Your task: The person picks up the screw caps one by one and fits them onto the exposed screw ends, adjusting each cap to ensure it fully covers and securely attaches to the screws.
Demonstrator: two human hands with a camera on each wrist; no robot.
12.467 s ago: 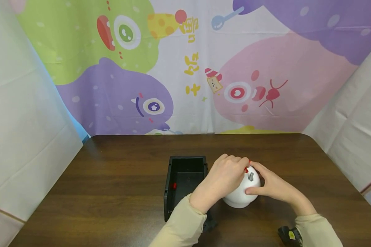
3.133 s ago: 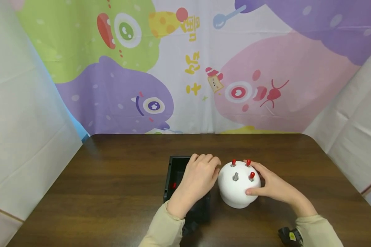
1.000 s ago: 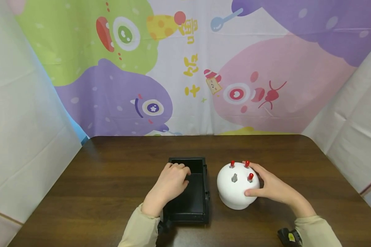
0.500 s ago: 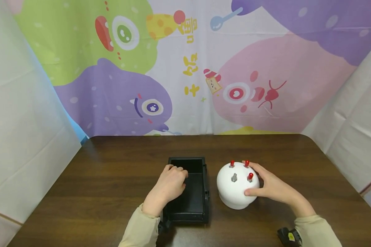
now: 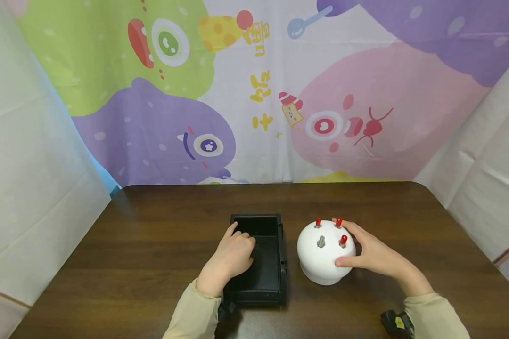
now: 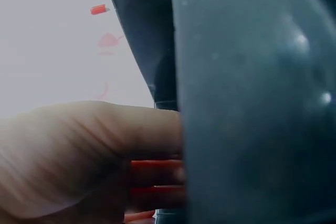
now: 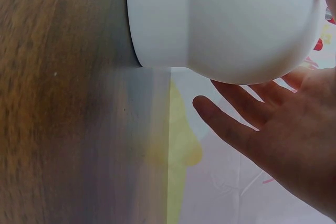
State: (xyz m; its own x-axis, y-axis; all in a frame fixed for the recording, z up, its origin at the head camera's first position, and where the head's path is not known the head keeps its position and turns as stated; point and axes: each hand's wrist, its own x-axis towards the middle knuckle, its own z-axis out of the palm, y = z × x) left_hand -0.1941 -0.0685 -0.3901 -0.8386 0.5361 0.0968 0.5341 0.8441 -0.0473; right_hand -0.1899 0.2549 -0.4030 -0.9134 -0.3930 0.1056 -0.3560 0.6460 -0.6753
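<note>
Presently the left hand (image 5: 231, 256) is reached into the black tray (image 5: 275, 263) on the worktop (image 5: 152, 263), its fingers curled down toward the tray floor; whether anything is pinched cannot be told, since the fingertips are hidden in the head view and the left wrist view is blocked by the tray wall. The white dome (image 5: 326, 254) stands just right of the tray and is steadied by the right hand (image 5: 371, 256), whose relaxed fingers are laid against its far side and thumb against its near side. Three red pegs (image 5: 343, 240) and one grey peg (image 5: 321, 242) stand in its top. A small peg could be fumbled in the tray's dark corner or dropped when lifted over the wall. The dome could be tipped or slid if pressed off-centre, as it is only lightly braced.
</note>
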